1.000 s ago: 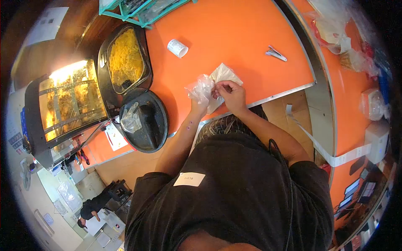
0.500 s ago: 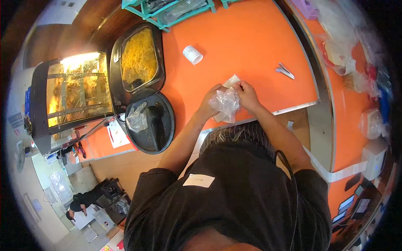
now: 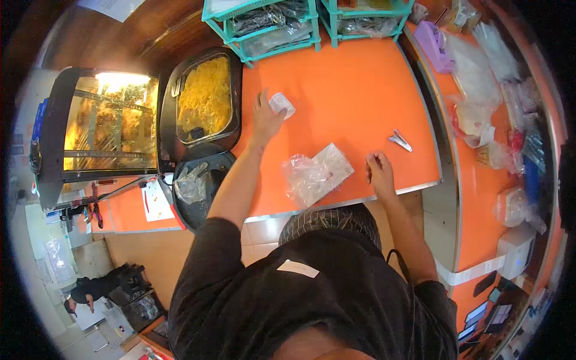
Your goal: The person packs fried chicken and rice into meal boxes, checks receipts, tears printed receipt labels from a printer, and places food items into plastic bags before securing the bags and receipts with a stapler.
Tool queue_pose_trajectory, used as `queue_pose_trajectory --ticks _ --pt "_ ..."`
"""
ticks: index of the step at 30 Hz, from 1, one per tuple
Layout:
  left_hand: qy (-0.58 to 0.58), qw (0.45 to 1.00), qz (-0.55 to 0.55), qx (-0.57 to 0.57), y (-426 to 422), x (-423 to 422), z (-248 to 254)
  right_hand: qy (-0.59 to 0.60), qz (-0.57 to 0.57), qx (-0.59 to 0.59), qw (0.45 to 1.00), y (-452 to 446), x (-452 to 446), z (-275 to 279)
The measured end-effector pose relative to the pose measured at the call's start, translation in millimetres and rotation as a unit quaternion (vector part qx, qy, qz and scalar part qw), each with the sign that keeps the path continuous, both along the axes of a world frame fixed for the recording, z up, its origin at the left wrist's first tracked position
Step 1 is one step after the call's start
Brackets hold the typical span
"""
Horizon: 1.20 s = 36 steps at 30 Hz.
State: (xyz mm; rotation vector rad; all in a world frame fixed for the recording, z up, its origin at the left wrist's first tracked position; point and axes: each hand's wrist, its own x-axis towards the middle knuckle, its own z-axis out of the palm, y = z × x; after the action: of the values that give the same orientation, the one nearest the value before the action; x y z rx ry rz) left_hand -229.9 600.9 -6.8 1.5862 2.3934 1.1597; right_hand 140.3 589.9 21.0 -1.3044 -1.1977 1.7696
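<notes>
My left hand reaches over the orange table with its fingers stretched out and apart, against the side of a small white printed cylinder. Whether the thumb touches it is hard to see. My right hand hovers near the table's front edge, fingers curled in, nothing visible in them. Between the hands, a crumpled clear plastic bag lies together with a flat whitish packet. A silver V-shaped clip rests beyond my right hand.
To the left stand a tray of yellow shredded food, a lit display case and a dark round lid with a plastic bag on it. Teal racks line the back. Another person is at lower left.
Both hands have let go of the plastic bag and packet, which now lie on the table. My left hand moved forward to the white cylinder; my right hand drew aside to the right. The view shifted.
</notes>
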Motion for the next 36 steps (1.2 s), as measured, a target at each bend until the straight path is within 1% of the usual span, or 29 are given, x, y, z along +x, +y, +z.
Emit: queue_pose_trajectory --ticks 1,3,4,6,7,9,10,11,12,13,14,15,16,18,19,20,21,22,23,24,25,27,28,29,30,31,32,35,36 --pt "-0.042 0.997 -0.001 -0.058 15 -10 -2 -0.013 -0.015 -0.011 1.0 -5 6 -1" --pt "-0.126 0.976 -0.006 -0.176 35 -24 -8 -0.033 0.0 -0.015 0.999 -20 7 1" --pt "-0.121 0.971 -0.056 -0.2 42 -30 -11 -0.044 0.006 -0.018 0.999 -24 6 2" --pt "-0.11 0.949 -0.159 -0.251 47 -24 0 0.037 0.012 -0.044 0.998 -25 5 8" --pt "-0.155 0.951 -0.17 -0.205 50 -13 1 0.079 0.011 -0.06 0.995 -28 3 10" --pt "-0.241 0.944 -0.19 -0.118 39 49 71 0.121 -0.027 -0.111 0.986 -24 -7 17" --pt "-0.295 0.923 -0.237 -0.069 30 79 78 0.141 -0.046 -0.137 0.979 -22 -14 24" --pt "-0.348 0.895 -0.28 -0.018 19 108 84 0.216 -0.07 -0.172 0.959 -22 -24 47" --pt "-0.354 0.883 -0.304 -0.044 1 136 103 0.291 -0.092 -0.204 0.93 -20 -36 81" --pt "-0.359 0.871 -0.328 -0.069 -20 159 121 0.301 -0.097 -0.199 0.927 -17 -37 86" --pt "-0.35 0.872 -0.316 -0.133 -36 176 130 0.312 -0.101 -0.195 0.924 -13 -37 90" --pt "-0.34 0.868 -0.303 -0.196 -48 188 134 0.257 -0.088 -0.156 0.95 -6 -26 74" --pt "-0.383 0.864 -0.28 -0.167 -57 196 126 0.201 -0.075 -0.115 0.97 -1 -16 59" --pt "-0.466 0.847 -0.232 -0.11 -71 207 97 0.185 -0.084 -0.066 0.977 7 0 46" --pt "-0.31 0.913 -0.238 -0.117 -75 203 86 0.176 -0.088 -0.04 0.98 9 6 41" --pt "-0.146 0.953 -0.236 -0.121 -81 194 79 0.146 -0.081 -0.006 0.986 10 10 36" --pt "0.022 0.966 -0.227 -0.12 -86 183 68 0.135 -0.048 -0.031 0.989 5 13 37" --pt "0.049 0.952 -0.228 -0.2 -88 174 45 0.123 -0.014 -0.057 0.991 -3 17 39" --pt "0.047 0.944 -0.25 -0.213 -87 170 33 0.112 0.021 -0.084 0.99 -8 20 40" --pt "0.046 0.935 -0.271 -0.225 -84 167 27 0.091 0.073 -0.087 0.989 -11 22 20" --pt "0.047 0.925 -0.293 -0.236 -80 163 22 0.112 0.092 -0.126 0.981 -15 23 1" --pt "-0.148 0.892 -0.244 -0.349 -69 159 42 0.154 0.125 -0.205 0.958 -33 11 -13" --pt "-0.242 0.857 -0.216 -0.401 -65 157 49 0.104 0.143 -0.207 0.962 -37 8 -28" --pt "-0.229 0.864 -0.246 -0.375 -61 152 38 0.054 0.16 -0.209 0.963 -40 4 -46" --pt "-0.214 0.87 -0.274 -0.349 -58 144 23 0.005 0.177 -0.209 0.962 -42 -1 -50" --pt "-0.199 0.875 -0.302 -0.321 -55 138 7 0.008 0.177 -0.214 0.961 -44 -2 -52" --pt "-0.187 0.88 -0.313 -0.306 -53 136 7 0.011 0.177 -0.219 0.959 -46 -5 -48" --pt "-0.273 0.85 -0.232 -0.386 -43 142 10 0.01 0.189 -0.202 0.961 -52 -8 -50" --pt "-0.234 0.856 -0.259 -0.382 -42 143 15 0.007 0.193 -0.188 0.963 -51 -8 -54"
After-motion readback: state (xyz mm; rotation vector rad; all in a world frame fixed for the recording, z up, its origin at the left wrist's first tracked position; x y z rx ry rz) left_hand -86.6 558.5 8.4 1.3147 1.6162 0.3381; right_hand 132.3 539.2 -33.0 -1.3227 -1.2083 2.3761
